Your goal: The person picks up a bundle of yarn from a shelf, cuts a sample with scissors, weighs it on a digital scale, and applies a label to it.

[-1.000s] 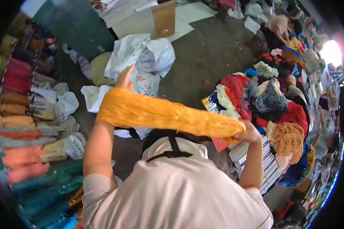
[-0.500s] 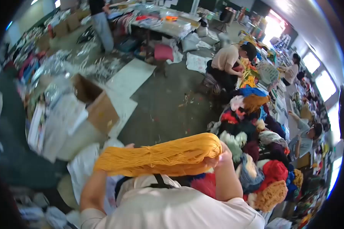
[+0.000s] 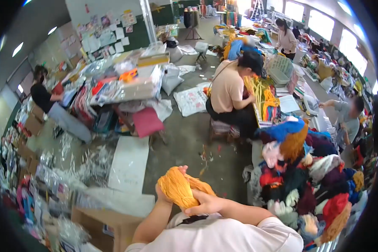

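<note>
A skein of golden-yellow yarn (image 3: 175, 187) is held up in front of my chest, bunched with one end toward me and a loose part trailing to the right. My left hand (image 3: 161, 194) wraps around its left side, with fingertips showing above the top edge and the rest hidden behind the strands. My right hand (image 3: 203, 203) grips the skein from the right, thumb and fingers pressed around the yarn near its lower end.
To my right lies a heap of coloured yarn (image 3: 315, 189). Ahead, a person (image 3: 233, 92) sits sorting yellow strands. An open cardboard box (image 3: 109, 220) stands at lower left, below a white board (image 3: 129, 164). A cluttered table (image 3: 130, 84) and several other people are farther off.
The skein was stretched lengthwise between both hands; now it is gathered, with my hands close together. My right hand has moved left. My view has tilted up and turned right.
</note>
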